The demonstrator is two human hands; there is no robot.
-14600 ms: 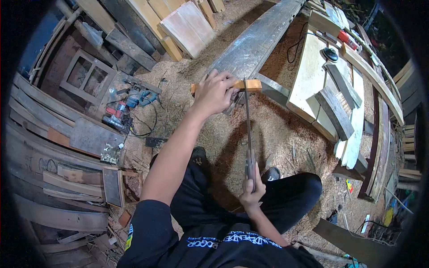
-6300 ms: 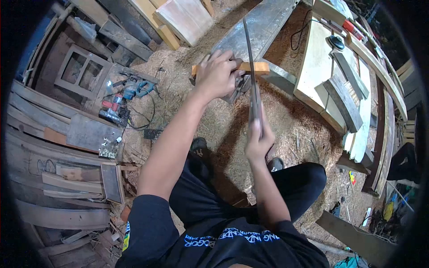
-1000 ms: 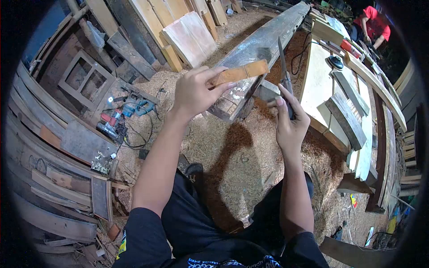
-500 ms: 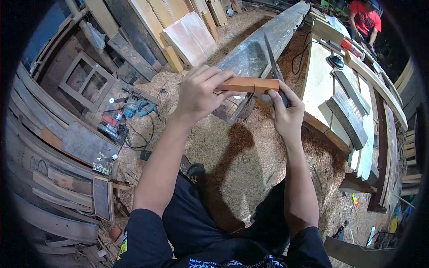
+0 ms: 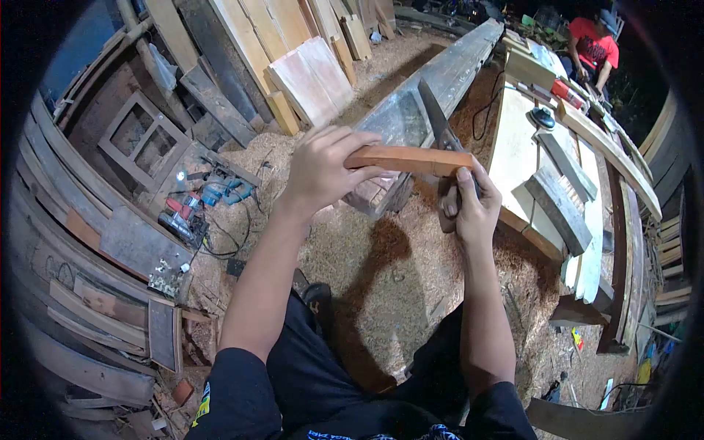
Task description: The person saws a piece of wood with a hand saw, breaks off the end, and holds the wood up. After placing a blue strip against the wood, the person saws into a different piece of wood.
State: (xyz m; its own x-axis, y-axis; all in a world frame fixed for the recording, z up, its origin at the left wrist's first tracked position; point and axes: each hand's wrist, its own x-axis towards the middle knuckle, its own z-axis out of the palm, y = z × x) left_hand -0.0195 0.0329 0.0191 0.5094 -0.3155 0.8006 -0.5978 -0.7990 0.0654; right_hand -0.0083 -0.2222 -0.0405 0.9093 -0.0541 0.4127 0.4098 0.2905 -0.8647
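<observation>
A short reddish-brown wooden block (image 5: 411,159) is held up in front of me, its right end slightly lower than its left. My left hand (image 5: 326,165) is closed on the left end, with the thumb below and the fingers over the top. The right end is pinched by my right hand (image 5: 475,205), which also grips a handsaw (image 5: 434,108). The saw's blade points up and away behind the block, and its handle is mostly hidden by my fingers. Beyond the block lies a long grey timber beam (image 5: 447,62).
Power tools (image 5: 187,213) with cords lie on the left among stacked boards. A workbench (image 5: 517,147) on the right carries a sander (image 5: 542,117) and wood offcuts (image 5: 561,209). A person in a red shirt (image 5: 592,48) works at its far end. Sawdust (image 5: 396,293) covers the floor.
The block has turned in my hands, so a different face shows, and its right end has dropped. The saw blade has shifted a little left and more of it shows.
</observation>
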